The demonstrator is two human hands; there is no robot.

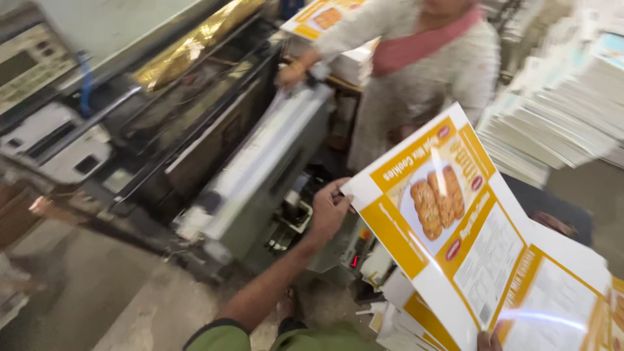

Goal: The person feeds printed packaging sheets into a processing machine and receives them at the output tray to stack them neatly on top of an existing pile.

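I see a glossy printed cardboard sheet (455, 221) mirroring the light, crinkled shiny gold foil (195, 45) on the machine, its painted metal body (260, 175) dull and worn, and a rough concrete floor (110, 292).

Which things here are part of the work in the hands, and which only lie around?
In hand:
- printed carton sheet, yellow and white
- left hand gripping its corner
- right hand at its lower edge

Around:
- press machine
- stacked sheets
- another person

A grey concrete floor (97, 299) carries the dark printing machine (195, 130).
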